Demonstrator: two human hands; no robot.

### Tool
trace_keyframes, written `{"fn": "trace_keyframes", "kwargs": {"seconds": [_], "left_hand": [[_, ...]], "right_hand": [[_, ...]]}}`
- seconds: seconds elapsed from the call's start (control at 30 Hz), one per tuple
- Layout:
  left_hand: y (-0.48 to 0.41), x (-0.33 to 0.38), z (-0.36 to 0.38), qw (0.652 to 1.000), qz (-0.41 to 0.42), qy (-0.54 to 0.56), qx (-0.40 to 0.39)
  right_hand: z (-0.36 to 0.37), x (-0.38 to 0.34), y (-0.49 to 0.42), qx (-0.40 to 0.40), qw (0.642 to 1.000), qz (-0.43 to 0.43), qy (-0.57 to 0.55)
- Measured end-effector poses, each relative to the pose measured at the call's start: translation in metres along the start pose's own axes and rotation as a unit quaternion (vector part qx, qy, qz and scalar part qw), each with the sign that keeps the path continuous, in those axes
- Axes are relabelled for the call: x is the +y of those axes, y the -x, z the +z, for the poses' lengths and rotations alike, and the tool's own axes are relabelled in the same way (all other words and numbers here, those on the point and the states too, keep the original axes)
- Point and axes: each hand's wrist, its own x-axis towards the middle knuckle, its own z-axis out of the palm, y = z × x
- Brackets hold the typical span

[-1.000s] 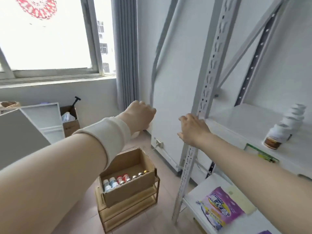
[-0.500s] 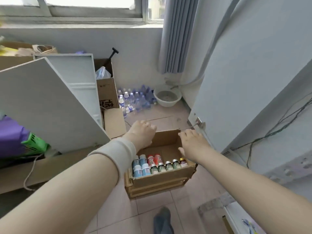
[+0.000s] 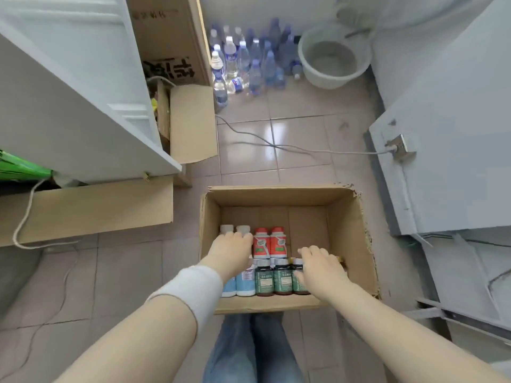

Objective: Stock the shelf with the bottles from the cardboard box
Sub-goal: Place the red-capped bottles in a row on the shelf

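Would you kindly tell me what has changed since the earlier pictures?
Both hands dropped from shelf height into the cardboard box: the left hand lies on the white-capped bottles, the right hand spreads over the green bottles. No grip is plain. The bottles kept their rows.

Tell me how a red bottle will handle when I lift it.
The red bottles look like small rigid plastic, so probably stiff and light. Smooth labels might be slightly slippery. Round bodies would likely roll if laid down.
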Motion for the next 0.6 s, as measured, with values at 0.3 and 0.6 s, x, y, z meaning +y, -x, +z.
{"fn": "trace_keyframes", "kwargs": {"seconds": [0.3, 0.6], "left_hand": [[-0.159, -0.019, 0.061, 0.994, -0.017, 0.103, -0.024], [-0.207, -0.028, 0.073, 0.989, 0.016, 0.106, -0.106]], "right_hand": [[0.066, 0.015, -0.157, -0.084, 0.969, 0.096, -0.211], [0.088, 0.019, -0.193, -0.121, 0.919, 0.126, -0.354]]}}
